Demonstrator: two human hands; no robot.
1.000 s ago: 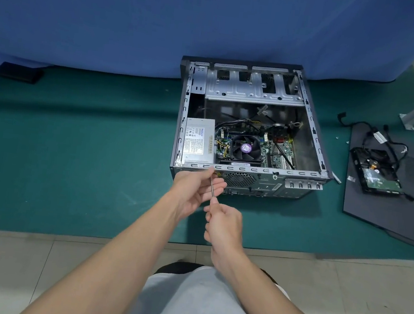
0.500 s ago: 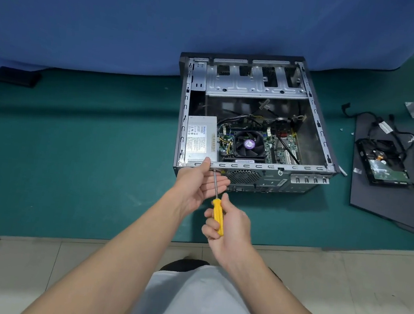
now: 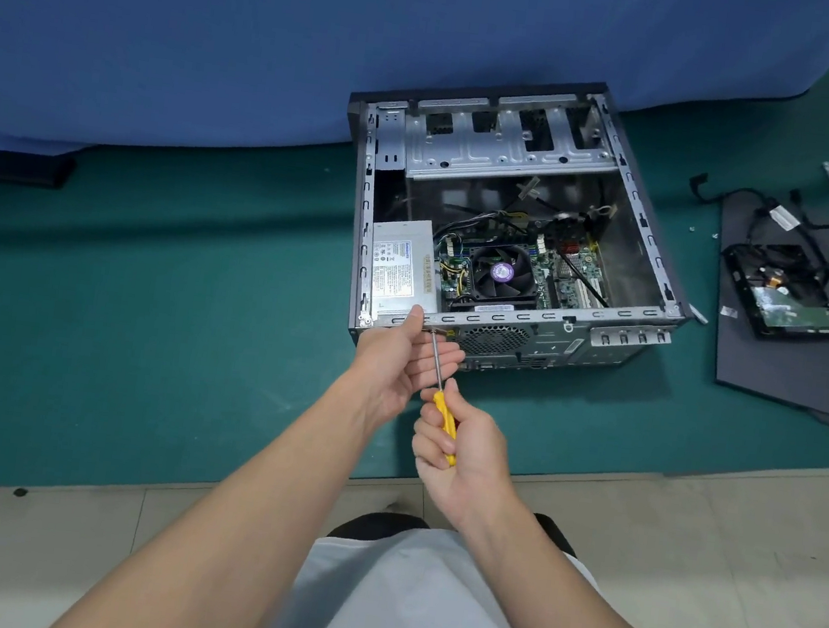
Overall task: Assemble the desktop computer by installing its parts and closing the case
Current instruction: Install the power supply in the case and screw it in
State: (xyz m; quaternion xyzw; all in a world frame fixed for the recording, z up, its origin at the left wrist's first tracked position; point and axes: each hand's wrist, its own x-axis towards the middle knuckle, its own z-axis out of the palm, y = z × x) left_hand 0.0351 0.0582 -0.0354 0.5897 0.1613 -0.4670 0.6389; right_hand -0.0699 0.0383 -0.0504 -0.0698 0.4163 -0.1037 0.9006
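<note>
**Screwdriver at the near left corner of the case**

The computer case (image 3: 642, 205) lies on its side, open face up, toward the back edge of the green mat (image 3: 144, 309) on the floor. The power supply (image 3: 399, 270) sits at its near left corner.

The left hand (image 3: 399, 358) is open. Its thumb rests on the near rim and its fairly straight fingers cradle the shaft of the screwdriver (image 3: 444, 420). The right hand (image 3: 458, 453) is closed round the yellow handle.

The case looks like stiff, heavy sheet steel with thin edges that could cut. It is probably best steadied by the rim or outer walls, never by the fan (image 3: 500, 272) or the circuit board around it. The screwdriver is light, and its slim tip could slip off a small screw, so guiding the shaft makes sense.

The left fingers crowd the tip, so the screw cannot be made out. To the right, near the mat's right edge, a hard drive (image 3: 790, 310) with loose cables rests on a dark panel (image 3: 782, 376) that is cut off by the frame. It is probably the case's side cover.
</note>
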